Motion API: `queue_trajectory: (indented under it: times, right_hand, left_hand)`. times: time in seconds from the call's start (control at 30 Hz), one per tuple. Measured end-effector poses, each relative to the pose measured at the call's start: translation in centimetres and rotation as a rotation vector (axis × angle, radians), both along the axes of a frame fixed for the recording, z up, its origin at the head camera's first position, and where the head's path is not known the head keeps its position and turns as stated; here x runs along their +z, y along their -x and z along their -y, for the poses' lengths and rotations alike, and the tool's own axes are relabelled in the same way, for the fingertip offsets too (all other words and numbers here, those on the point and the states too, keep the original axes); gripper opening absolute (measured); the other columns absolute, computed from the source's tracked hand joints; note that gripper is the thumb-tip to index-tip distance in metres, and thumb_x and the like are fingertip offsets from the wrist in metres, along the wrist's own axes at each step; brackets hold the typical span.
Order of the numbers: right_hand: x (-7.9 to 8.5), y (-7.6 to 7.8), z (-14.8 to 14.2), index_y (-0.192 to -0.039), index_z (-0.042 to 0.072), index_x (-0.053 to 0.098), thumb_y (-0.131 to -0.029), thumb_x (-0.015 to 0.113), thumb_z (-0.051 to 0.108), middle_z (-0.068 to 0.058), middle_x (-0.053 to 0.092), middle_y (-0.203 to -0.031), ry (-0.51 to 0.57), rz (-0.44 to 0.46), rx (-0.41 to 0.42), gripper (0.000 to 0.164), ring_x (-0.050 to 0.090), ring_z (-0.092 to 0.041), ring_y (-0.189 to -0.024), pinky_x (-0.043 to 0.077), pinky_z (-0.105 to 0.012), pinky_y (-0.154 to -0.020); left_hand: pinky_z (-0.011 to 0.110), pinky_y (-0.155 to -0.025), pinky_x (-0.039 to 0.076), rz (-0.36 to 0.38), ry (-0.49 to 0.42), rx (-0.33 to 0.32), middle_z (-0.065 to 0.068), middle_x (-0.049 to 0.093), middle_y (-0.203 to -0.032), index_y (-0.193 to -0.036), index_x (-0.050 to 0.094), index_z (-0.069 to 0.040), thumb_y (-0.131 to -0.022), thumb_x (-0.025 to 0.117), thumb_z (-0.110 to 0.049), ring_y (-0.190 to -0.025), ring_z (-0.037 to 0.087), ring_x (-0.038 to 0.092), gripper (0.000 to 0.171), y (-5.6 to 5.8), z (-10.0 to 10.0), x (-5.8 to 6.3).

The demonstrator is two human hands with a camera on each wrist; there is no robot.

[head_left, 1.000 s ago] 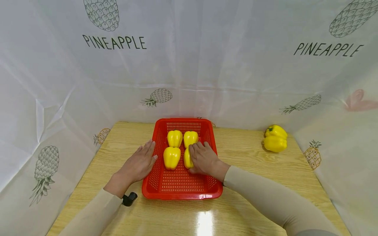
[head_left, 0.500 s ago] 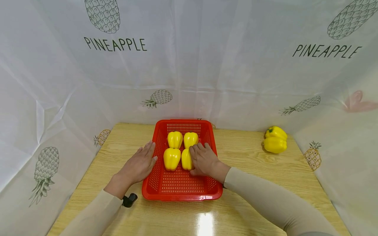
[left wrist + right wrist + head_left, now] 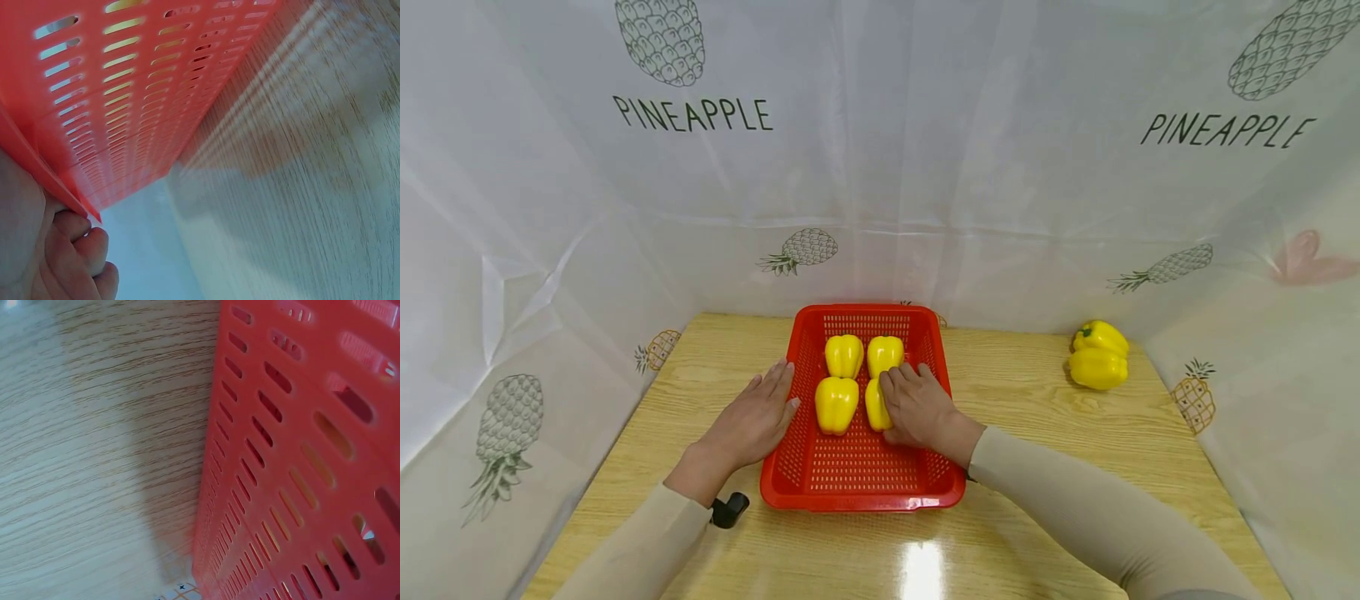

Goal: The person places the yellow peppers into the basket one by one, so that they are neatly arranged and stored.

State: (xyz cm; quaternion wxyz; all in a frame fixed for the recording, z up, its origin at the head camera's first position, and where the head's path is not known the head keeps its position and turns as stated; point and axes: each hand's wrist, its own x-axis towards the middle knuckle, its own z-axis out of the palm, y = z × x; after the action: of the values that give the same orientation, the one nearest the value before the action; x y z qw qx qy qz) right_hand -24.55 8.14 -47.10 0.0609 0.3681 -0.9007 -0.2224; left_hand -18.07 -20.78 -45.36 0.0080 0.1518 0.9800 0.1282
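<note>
In the head view my left hand (image 3: pixel 758 417) rests along the left rim of a red perforated plastic basket (image 3: pixel 865 500), fingers mostly straight and tips at the edge. The left wrist view shows those fingers (image 3: pixel 75 256) against the rim from outside. My right hand (image 3: pixel 917 408) reaches inside and grips the near right yellow bell pepper (image 3: pixel 876 406), covering much of it. Beside that pepper stands the near left bell pepper (image 3: pixel 837 405). Behind them are the far left bell pepper (image 3: pixel 844 357) and far right bell pepper (image 3: pixel 884 353). The right wrist view shows only the basket wall (image 3: pixel 287 456) and table.
Two more yellow bell peppers (image 3: pixel 1099 354) lie together at the table's far right corner. The wooden table (image 3: pixel 1015 375) is enclosed by a white sheet (image 3: pixel 880 167) printed with pineapples. A black strap piece (image 3: pixel 728 508) sits at the left wrist.
The pepper under my right hand shifted slightly left, then slightly back right. My left hand and the basket stay in place.
</note>
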Motion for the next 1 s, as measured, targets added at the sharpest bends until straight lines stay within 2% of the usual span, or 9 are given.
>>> queue_trajectory:
  times: [0.33, 0.63, 0.77, 1.0]
  right_hand:
    - [0.1, 0.0, -0.1, -0.140, 0.004, 0.047, -0.088, 0.063, 0.080, -0.009, 0.057, -0.115, 0.008, 0.017, -0.009, 0.093, 0.051, -0.029, -0.104, 0.046, -0.041, -0.085]
    - [0.1, -0.1, -0.2, -0.153, 0.001, 0.042, -0.089, 0.059, 0.081, -0.012, 0.058, -0.139, 0.036, 0.019, -0.007, 0.104, 0.053, -0.032, -0.122, 0.048, -0.044, -0.095]
    - [0.3, -0.1, -0.2, -0.152, 0.001, 0.043, -0.090, 0.058, 0.080, -0.013, 0.058, -0.140, 0.092, 0.011, -0.001, 0.101, 0.053, -0.032, -0.122, 0.049, -0.044, -0.095]
    - [1.6, -0.3, -0.9, -0.141, 0.000, 0.052, -0.089, 0.061, 0.078, -0.014, 0.065, -0.129, 0.255, -0.037, 0.038, 0.094, 0.059, -0.031, -0.115, 0.052, -0.042, -0.089]
  left_hand:
    - [0.060, -0.128, 0.026, -0.009, 0.000, -0.004, 0.028, 0.026, -0.170, -0.163, 0.024, 0.010, -0.113, 0.047, -0.028, -0.158, 0.043, 0.029, 0.067, -0.1, -0.2, 0.2]
    - [0.061, -0.128, 0.027, -0.035, 0.008, -0.014, 0.029, 0.028, -0.169, -0.162, 0.026, 0.010, -0.113, 0.048, -0.026, -0.157, 0.044, 0.031, 0.065, -0.2, -0.2, 0.3]
    - [0.061, -0.128, 0.027, -0.025, 0.010, -0.013, 0.029, 0.028, -0.169, -0.162, 0.026, 0.010, -0.113, 0.048, -0.027, -0.157, 0.044, 0.030, 0.066, -0.1, -0.2, 0.2]
    - [0.061, -0.127, 0.028, -0.024, 0.026, -0.014, 0.030, 0.029, -0.169, -0.161, 0.028, 0.011, -0.112, 0.048, -0.027, -0.157, 0.045, 0.031, 0.065, -0.1, -0.2, 0.1]
